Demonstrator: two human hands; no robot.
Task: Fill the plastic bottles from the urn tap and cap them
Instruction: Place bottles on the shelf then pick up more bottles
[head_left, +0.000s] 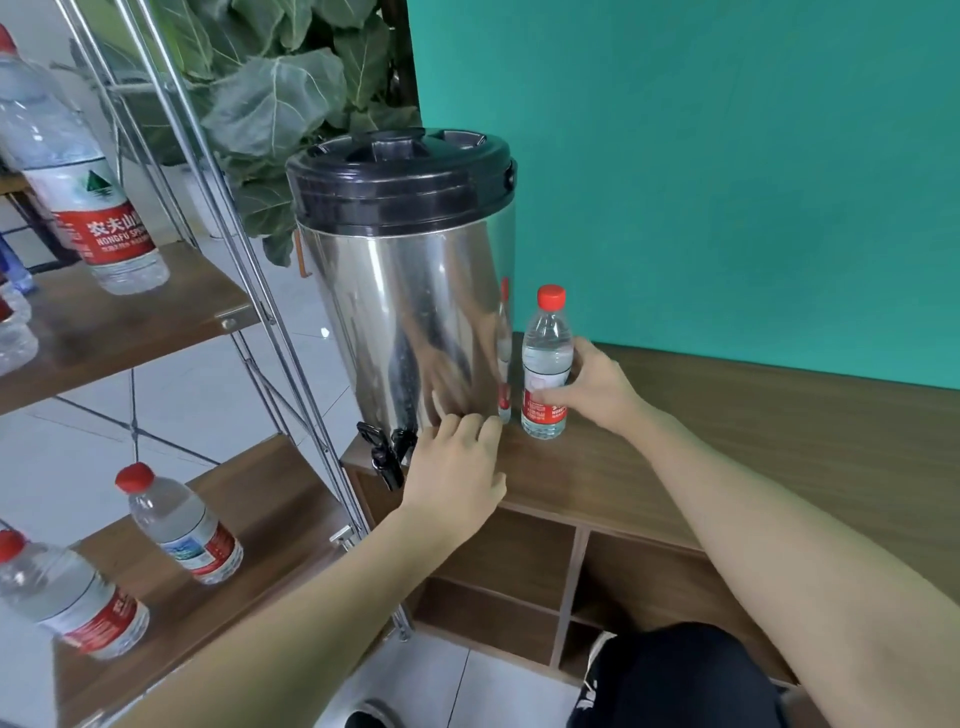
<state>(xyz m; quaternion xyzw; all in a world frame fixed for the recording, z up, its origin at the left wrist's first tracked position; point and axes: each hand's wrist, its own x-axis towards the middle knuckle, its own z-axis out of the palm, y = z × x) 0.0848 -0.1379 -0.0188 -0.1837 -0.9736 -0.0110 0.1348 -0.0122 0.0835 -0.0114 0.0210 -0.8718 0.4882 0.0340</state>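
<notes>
A steel urn (410, 291) with a black lid stands at the left end of a wooden cabinet top (727, 441). Its black tap (384, 454) juts over the cabinet's edge. Just right of the urn stands an upright plastic bottle (545, 364) with a red cap and red label, holding water. My right hand (592, 387) is wrapped around this bottle's middle. My left hand (457, 467) rests flat on the cabinet top against the urn's base, right of the tap, fingers apart, holding nothing.
A metal-framed rack with wooden shelves (130, 322) stands to the left. Capped bottles sit on it: a large bottle (78, 171) on the upper shelf, two small bottles (182, 525) (72, 597) on the lower one. Open cubbies (519, 571) lie below the cabinet top. A plant stands behind.
</notes>
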